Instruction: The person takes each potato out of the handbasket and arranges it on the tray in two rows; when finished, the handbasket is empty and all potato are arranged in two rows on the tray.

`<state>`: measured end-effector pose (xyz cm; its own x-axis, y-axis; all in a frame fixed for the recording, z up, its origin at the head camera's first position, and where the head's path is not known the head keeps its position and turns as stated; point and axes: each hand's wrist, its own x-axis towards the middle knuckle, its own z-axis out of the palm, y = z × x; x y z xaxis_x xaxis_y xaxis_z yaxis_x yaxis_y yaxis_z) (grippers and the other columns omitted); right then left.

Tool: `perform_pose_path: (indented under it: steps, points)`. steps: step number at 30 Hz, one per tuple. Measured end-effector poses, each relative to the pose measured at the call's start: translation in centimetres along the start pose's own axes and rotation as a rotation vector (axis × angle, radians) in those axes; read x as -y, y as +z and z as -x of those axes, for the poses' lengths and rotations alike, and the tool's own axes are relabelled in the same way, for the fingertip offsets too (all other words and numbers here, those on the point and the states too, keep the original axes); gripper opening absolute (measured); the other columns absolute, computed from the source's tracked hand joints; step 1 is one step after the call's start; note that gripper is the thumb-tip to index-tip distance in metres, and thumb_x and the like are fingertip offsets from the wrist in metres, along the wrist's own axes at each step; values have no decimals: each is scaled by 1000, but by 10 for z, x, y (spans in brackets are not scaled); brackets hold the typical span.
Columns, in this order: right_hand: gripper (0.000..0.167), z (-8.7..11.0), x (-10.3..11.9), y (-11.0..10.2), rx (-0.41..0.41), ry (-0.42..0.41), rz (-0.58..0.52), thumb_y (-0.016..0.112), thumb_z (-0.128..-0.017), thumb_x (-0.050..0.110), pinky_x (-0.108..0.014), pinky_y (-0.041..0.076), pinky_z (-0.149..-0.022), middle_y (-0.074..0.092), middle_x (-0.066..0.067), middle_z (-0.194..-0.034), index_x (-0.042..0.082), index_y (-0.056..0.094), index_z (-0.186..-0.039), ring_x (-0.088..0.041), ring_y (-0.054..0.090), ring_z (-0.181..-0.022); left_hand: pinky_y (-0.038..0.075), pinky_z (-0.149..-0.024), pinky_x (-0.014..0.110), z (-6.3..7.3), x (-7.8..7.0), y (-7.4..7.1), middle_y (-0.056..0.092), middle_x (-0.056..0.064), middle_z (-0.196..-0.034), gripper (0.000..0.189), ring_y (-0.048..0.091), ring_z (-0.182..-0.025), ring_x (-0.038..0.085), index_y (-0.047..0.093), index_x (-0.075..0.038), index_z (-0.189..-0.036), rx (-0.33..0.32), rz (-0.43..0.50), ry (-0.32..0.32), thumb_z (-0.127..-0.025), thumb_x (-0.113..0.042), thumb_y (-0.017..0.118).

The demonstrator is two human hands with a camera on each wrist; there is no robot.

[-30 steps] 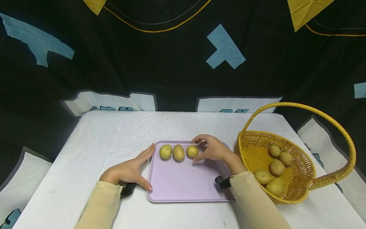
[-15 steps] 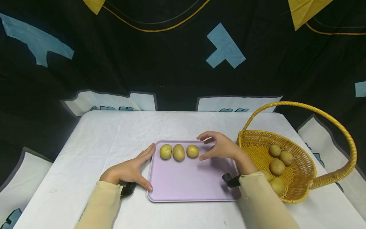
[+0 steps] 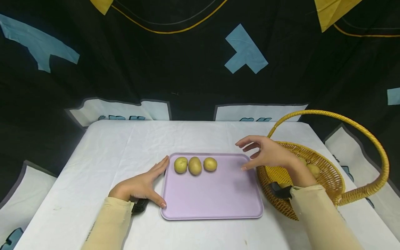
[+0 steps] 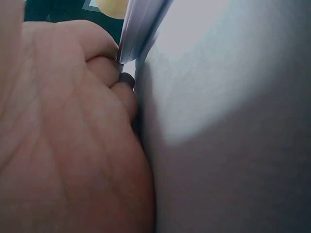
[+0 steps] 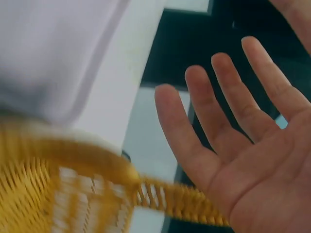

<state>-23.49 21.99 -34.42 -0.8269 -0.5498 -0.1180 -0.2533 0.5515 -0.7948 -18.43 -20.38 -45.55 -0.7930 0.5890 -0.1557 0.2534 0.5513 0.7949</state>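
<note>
Three potatoes lie in a row along the far side of a lilac tray (image 3: 212, 198): a left potato (image 3: 181, 165), a middle potato (image 3: 195, 166) and a right potato (image 3: 210, 164). At the tray's left edge rests my left hand (image 3: 142, 185), its fingertips and thumb touching the rim. In the left wrist view the palm (image 4: 73, 136) lies low beside the tray rim (image 4: 138, 34). My right hand (image 3: 268, 152) hovers between the tray's far right corner and a yellow wicker basket (image 3: 331, 170), fingers spread and holding nothing; the right wrist view shows its bare palm (image 5: 277, 165).
More potatoes sit in the basket, one potato (image 3: 313, 170) showing past my right forearm, which hides others. The tall basket handle (image 3: 368, 135) arches over the right side. White cloth (image 3: 150, 139) covers the table, and a black curtain (image 3: 187, 69) hangs behind.
My right hand has moved right, away from the right potato and over toward the basket, its forearm now covering part of it. The left hand, tray and potatoes stay put.
</note>
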Motion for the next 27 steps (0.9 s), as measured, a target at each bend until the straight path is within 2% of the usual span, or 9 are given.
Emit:
perform_pose_path:
  steps: [4,10,16,20,27]
  points:
    - [66,14,-2,-20,9,30,16,94,-70,23,-42,54,-94,60,-6,-133,10,65,-128,-28,58,-118,4,-117,61,0,0,0,-10,11,-168,149,-8,-151,38,-1,-6,-162,0,2,-3,-55,-37,99]
    - [61,33,-16,-46,51,29,25,91,-75,18,-43,54,-93,62,-14,-129,5,63,-128,-38,56,-121,4,-117,61,0,1,1,-10,11,-168,148,-9,-151,38,0,-6,-162,-1,10,-6,-56,-35,99]
    - [62,50,-34,-59,107,61,57,90,-76,18,-37,54,-94,60,-18,-130,2,63,-129,-41,56,-121,4,-117,61,0,0,1,-10,12,-168,147,-9,-151,38,0,-5,-161,4,21,-5,-56,-35,99]
    - [58,59,-46,-63,152,92,28,89,-75,14,-32,54,-91,58,-22,-131,3,64,-126,-43,53,-120,4,-117,62,0,1,1,-10,11,-168,146,-9,-151,38,1,-5,-161,4,24,0,-57,-35,99]
    - [54,66,-61,-62,232,138,-32,91,-70,7,-47,53,-88,56,-21,-129,0,68,-119,-44,50,-113,4,-117,62,0,1,0,-10,10,-168,146,-9,-151,38,1,-6,-162,0,21,-7,-57,-35,99]
